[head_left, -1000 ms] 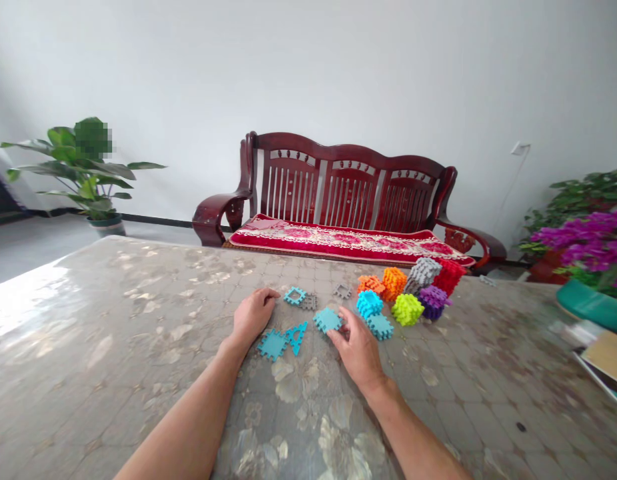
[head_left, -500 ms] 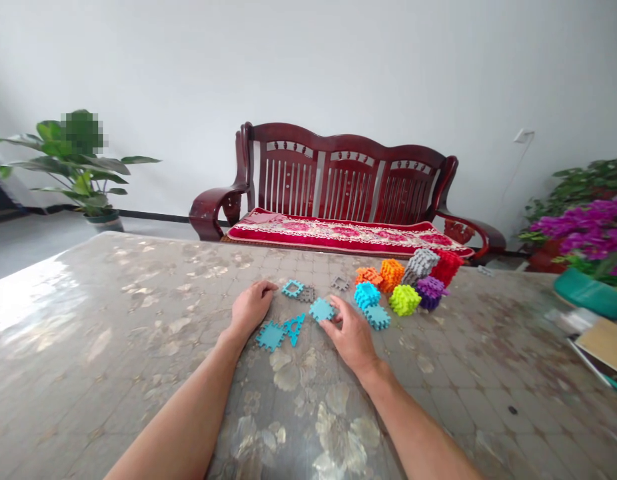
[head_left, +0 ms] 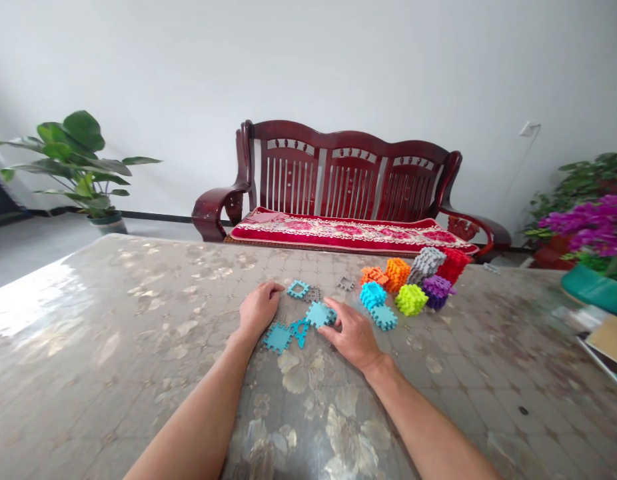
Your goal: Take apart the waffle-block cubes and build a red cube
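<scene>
Head view: left hand (head_left: 259, 309) curls loosely, right hand (head_left: 355, 335) pinches a teal tile (head_left: 318, 314).

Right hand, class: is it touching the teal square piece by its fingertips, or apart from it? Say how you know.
Touching. The head view shows the right hand with thumb and forefinger pinching the teal square piece, with no gap.

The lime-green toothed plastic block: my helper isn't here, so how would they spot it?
The flowered table holds a cluster of toothed plastic blocks right of the right hand. The lime-green block sits between a cyan block and a purple block, the only one that colour.
</scene>
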{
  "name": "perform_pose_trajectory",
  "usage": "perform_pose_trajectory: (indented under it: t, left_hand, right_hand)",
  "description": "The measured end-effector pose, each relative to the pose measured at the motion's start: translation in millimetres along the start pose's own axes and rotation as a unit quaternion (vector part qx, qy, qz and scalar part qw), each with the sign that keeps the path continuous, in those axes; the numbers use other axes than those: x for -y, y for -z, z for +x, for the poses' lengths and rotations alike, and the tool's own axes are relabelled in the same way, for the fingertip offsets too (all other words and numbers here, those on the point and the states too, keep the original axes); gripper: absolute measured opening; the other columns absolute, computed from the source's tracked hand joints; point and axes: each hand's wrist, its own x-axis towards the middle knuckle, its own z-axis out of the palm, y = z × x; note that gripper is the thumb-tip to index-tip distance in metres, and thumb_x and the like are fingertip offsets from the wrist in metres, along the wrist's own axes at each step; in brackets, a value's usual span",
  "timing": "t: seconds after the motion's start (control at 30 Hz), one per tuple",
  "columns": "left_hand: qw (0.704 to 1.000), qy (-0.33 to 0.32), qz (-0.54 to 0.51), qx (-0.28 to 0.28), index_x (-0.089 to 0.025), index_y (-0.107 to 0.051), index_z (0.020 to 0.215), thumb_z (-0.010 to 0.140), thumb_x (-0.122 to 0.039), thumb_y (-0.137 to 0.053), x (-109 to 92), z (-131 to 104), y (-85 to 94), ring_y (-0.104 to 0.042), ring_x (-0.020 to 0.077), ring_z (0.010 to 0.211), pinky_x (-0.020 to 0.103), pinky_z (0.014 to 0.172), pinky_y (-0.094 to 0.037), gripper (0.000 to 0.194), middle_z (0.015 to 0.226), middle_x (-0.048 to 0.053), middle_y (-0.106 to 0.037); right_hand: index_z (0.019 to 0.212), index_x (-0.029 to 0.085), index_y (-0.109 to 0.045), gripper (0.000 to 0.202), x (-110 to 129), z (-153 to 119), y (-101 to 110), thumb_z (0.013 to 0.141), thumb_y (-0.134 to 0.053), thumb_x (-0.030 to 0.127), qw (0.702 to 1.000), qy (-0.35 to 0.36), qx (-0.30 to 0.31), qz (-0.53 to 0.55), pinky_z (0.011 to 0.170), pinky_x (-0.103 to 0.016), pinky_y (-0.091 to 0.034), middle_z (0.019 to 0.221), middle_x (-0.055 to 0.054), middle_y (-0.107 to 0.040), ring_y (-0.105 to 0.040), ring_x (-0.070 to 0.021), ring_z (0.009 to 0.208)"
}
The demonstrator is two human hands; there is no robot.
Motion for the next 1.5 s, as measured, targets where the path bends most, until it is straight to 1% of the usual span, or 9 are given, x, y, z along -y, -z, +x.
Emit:
perform_pose_trajectory:
  t: [0.23, 0.4, 0.5, 0.67, 0.77, 1.07, 1.23, 1.37, 1.5]
  left_hand:
    - [1.0, -0.004, 0.002, 0.004, -0.028, -0.07, 0.104, 0.087, -0.024, -0.043, -0.4, -0.2, 0.8, -0.065, 0.02, 0.102, 0.027, 0.082, -0.048, 0.032, 0.114, 0.0, -0.071]
    - [1.0, -0.003, -0.005, 0.002, -0.028, -0.07, 0.104, 0.088, -0.025, -0.043, 1.7, 0.7, -0.6, -0.065, 0.0195, 0.102, 0.026, 0.082, -0.048, 0.032, 0.113, 0.0, -0.071]
    - [1.0, -0.004, -0.008, 0.002, -0.028, -0.07, 0.103, 0.088, -0.026, -0.042, 2.8, 1.2, -1.3, -0.065, 0.0195, 0.102, 0.026, 0.082, -0.048, 0.031, 0.113, 0.0, -0.071]
    - [1.0, -0.003, -0.015, 0.004, -0.028, -0.07, 0.102, 0.088, -0.025, -0.043, 4.0, 1.8, -1.8, -0.065, 0.0191, 0.102, 0.026, 0.082, -0.048, 0.03, 0.113, 0.0, -0.071]
    - [1.0, -0.004, -0.017, 0.003, -0.029, -0.07, 0.102, 0.088, -0.025, -0.044, 4.3, 1.9, -1.7, -0.065, 0.0187, 0.101, 0.026, 0.082, -0.048, 0.03, 0.113, -0.001, -0.071]
    - [1.0, -0.006, -0.02, -0.003, -0.029, -0.069, 0.102, 0.088, -0.025, -0.043, 4.5, -0.2, -1.4, -0.065, 0.0188, 0.101, 0.026, 0.082, -0.048, 0.03, 0.112, -0.001, -0.072]
    - [1.0, -0.009, -0.021, -0.002, -0.028, -0.069, 0.101, 0.087, -0.024, -0.043, 3.9, -1.1, -0.9, -0.066, 0.0186, 0.098, 0.026, 0.082, -0.048, 0.03, 0.11, -0.001, -0.072]
    - [1.0, -0.007, -0.013, -0.002, -0.028, -0.07, 0.1, 0.087, -0.025, -0.043, 3.3, -0.8, -0.7, -0.066, 0.0187, 0.1, 0.025, 0.082, -0.048, 0.03, 0.111, 0.0, -0.072]
    - [1.0, -0.013, -0.011, -0.004, -0.028, -0.069, 0.1, 0.087, -0.025, -0.042, 3.9, 0.1, -1.3, -0.066, 0.0196, 0.101, 0.027, 0.082, -0.048, 0.03, 0.113, 0.0, -0.072]
  right_hand:
    - [0.128, 0.024, -0.059, 0.051, 1.6, -0.6, 1.1, 0.079, -0.073, 0.031, 0.997, 0.052, 0.054, -0.011, 0.095, -0.036, -0.049, 0.117, -0.006, -0.07, -0.065, -0.0217, 0.104]
    - [0.124, 0.022, -0.061, 0.037, -1.1, -1.7, 2.1, 0.088, -0.062, 0.031, 0.999, 0.028, -0.008, -0.027, 0.096, -0.037, -0.047, 0.121, -0.008, -0.068, -0.061, -0.0221, 0.112]
    - [0.123, 0.02, -0.061, 0.038, -1.6, -2.2, 1.7, 0.085, -0.06, 0.021, 0.997, -0.029, -0.048, -0.056, 0.097, -0.038, -0.046, 0.12, -0.009, -0.067, -0.06, -0.023, 0.111]
    - [0.124, 0.018, -0.059, 0.049, 0.3, -0.6, -1.1, 0.077, -0.069, 0.026, 0.991, -0.076, -0.025, -0.104, 0.094, -0.042, -0.046, 0.117, -0.011, -0.068, -0.059, -0.0283, 0.107]
    - [0.124, 0.02, -0.06, 0.049, 1.0, 0.0, -2.7, 0.077, -0.07, 0.029, 0.988, -0.086, -0.017, -0.124, 0.091, -0.043, -0.046, 0.112, -0.01, -0.07, -0.059, -0.0289, 0.103]
    - [0.124, 0.019, -0.059, 0.047, -2.2, -4.0, -5.6, 0.077, -0.064, 0.018, 0.986, -0.111, -0.03, -0.12, 0.087, -0.039, -0.048, 0.108, -0.008, -0.071, -0.061, -0.0266, 0.1]
    - [0.125, 0.019, -0.056, 0.051, -6.4, -11.8, -9.6, 0.074, -0.062, 0.016, 0.987, -0.122, -0.068, -0.075, 0.085, -0.037, -0.05, 0.107, -0.007, -0.071, -0.064, -0.0234, 0.095]
    - [0.129, 0.019, -0.052, 0.055, -6.1, -19.3, -2.0, 0.074, -0.061, 0.016, 0.987, -0.106, -0.099, -0.064, 0.085, -0.037, -0.051, 0.11, -0.008, -0.07, -0.064, -0.0228, 0.094]
    - [0.131, 0.019, -0.051, 0.054, -10.8, -17.1, 17.6, 0.077, -0.06, 0.022, 0.982, -0.119, -0.123, -0.081, 0.081, -0.037, -0.051, 0.11, -0.009, -0.07, -0.063, -0.023, 0.089]
